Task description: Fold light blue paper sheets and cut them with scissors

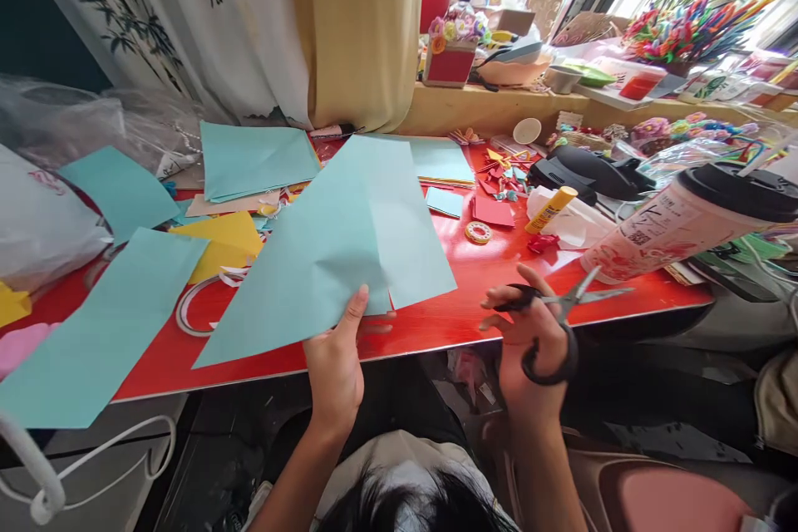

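My left hand (340,366) pinches the near edge of a large light-blue paper sheet (312,266), thumb on top and fingers underneath. A short slit runs into the sheet from its near edge, just right of my thumb, and a crease line goes up from it. My right hand (529,341) has black-handled scissors (570,303) hooked on its fingers. Their blades are spread and point right, away from the paper. More light-blue sheets (258,158) lie behind on the red table (430,324), and another light-blue piece (112,324) hangs over the front edge at left.
Yellow paper (221,245) and a white tape ring (187,312) lie left. Right of the sheet are red paper squares (492,210), a small tape roll (478,233), a glue stick (551,209) and a tall lidded cup (673,224). Plastic bags (50,208) crowd the left end.
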A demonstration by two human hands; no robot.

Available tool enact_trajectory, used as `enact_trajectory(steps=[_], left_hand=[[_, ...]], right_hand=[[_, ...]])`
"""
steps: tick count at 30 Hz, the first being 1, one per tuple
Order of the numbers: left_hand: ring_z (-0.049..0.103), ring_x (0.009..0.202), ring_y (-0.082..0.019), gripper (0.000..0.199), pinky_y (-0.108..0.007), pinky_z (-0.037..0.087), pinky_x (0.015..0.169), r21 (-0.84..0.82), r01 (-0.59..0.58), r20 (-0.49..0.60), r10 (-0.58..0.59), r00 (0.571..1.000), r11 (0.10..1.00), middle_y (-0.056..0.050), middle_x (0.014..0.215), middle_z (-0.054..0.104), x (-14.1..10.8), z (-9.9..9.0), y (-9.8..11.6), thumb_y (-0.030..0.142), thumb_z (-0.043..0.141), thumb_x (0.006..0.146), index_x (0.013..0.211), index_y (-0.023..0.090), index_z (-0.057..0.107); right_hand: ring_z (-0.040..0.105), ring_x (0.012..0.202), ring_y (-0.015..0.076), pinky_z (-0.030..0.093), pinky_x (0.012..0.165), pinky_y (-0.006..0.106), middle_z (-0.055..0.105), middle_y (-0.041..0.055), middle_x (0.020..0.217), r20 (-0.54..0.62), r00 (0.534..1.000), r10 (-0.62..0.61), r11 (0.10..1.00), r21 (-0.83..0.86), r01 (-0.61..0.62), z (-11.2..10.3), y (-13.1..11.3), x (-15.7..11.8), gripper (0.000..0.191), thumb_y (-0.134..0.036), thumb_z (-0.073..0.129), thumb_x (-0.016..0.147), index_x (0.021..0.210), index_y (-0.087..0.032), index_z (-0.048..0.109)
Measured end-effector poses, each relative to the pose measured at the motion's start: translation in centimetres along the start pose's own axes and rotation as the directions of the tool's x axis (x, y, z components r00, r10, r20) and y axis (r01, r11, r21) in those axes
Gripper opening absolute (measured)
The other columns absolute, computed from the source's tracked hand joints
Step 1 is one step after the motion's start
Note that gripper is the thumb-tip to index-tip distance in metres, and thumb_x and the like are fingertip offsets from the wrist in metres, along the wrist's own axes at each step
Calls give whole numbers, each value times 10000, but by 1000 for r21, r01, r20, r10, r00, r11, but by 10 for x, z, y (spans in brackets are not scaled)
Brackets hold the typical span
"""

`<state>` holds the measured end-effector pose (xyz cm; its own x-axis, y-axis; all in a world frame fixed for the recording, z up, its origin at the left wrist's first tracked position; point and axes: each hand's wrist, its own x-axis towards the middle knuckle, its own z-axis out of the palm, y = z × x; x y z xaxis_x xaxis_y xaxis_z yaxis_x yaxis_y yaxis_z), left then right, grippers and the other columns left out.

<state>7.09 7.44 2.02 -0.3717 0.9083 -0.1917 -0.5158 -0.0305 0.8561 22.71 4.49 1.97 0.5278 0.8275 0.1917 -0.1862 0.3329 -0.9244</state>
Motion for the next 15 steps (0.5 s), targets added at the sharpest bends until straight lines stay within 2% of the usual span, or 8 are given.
enact_trajectory(steps=[2,3,5,7,8,10,12,15], left_hand=[[649,527,-142,278,-258,541,502,26,-18,-25,18,1000,1000,1,770,699,0,-1,-3,271,802,611,827,148,677],[644,515,-146,257,-269,543,513,46,-22,-42,24,999,999,0,728,698,-1,-1,-5,284,802,609,784,141,679],[635,507,-150,237,-285,548,553,81,-30,-85,37,996,996,1,654,690,-2,-1,-8,298,806,599,720,136,681],[632,517,-150,231,-294,549,610,97,-38,-111,49,993,995,6,626,686,-3,0,-10,299,812,588,696,141,683],[631,528,-147,227,-295,546,631,99,-41,-117,52,992,994,7,634,690,-3,0,-11,298,814,586,690,144,683],[626,548,-140,216,-293,540,652,101,-41,-122,54,991,994,11,655,696,-4,1,-12,295,817,583,671,153,680],[629,590,-139,205,-292,538,685,106,-56,-127,69,989,993,13,671,696,-5,2,-13,297,815,590,651,161,674],[651,723,-162,200,-305,529,787,111,-98,-129,112,985,989,0,741,707,-7,2,-14,300,810,600,662,165,675]], right_hand=[[570,696,162,450,490,232,607,29,799,197,979,62,998,-20,-59,-12,-8,-6,379,-382,551,824,1168,-228,595],[556,651,157,437,482,238,613,32,782,344,931,121,992,-75,-101,-15,-12,-9,418,-407,574,807,1178,-216,600],[522,584,139,420,495,247,626,32,755,592,756,279,957,-238,-167,-14,-20,-16,469,-434,632,760,1159,-187,624],[497,565,121,406,519,243,614,17,720,687,594,418,903,-384,-192,-8,-25,-18,448,-406,685,724,1101,-166,652],[493,573,117,400,530,238,602,6,708,694,550,465,880,-431,-200,-4,-26,-18,424,-381,703,715,1076,-163,658],[490,592,112,389,539,227,578,-10,693,683,522,511,852,-482,-202,3,-24,-14,362,-341,716,718,1028,-163,661],[502,610,114,386,537,221,577,-7,705,669,544,506,853,-483,-199,7,-19,-11,292,-342,695,749,979,-165,658],[493,544,103,379,500,223,589,3,684,585,670,457,879,-411,-241,11,-8,-13,252,-401,603,827,890,-158,626]])
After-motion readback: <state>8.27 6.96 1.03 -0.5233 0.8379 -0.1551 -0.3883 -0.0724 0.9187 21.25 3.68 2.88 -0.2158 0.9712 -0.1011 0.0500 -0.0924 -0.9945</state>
